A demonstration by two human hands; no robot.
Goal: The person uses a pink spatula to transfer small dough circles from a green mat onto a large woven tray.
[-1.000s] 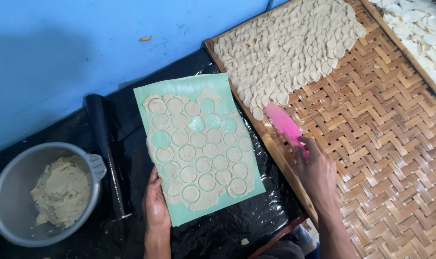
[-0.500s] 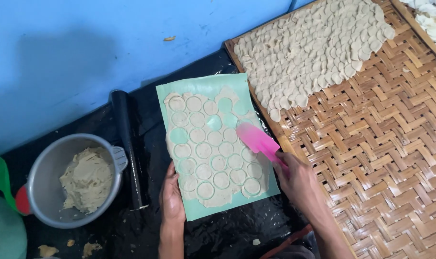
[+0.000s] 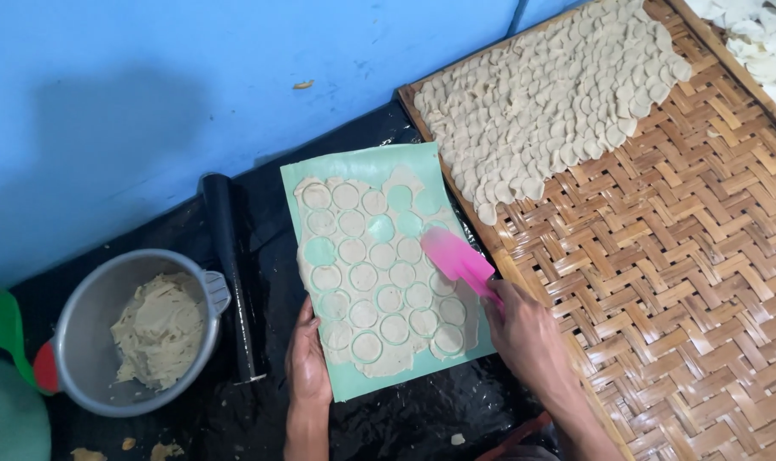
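The right hand [image 3: 524,329] grips a pink scraper [image 3: 458,259] over the thin, soft dough rounds [image 3: 379,294] on the green mat [image 3: 366,171], whose near edge the left hand [image 3: 309,363] presses with flat fingers; they look floppy, tearable, best lifted from beneath.
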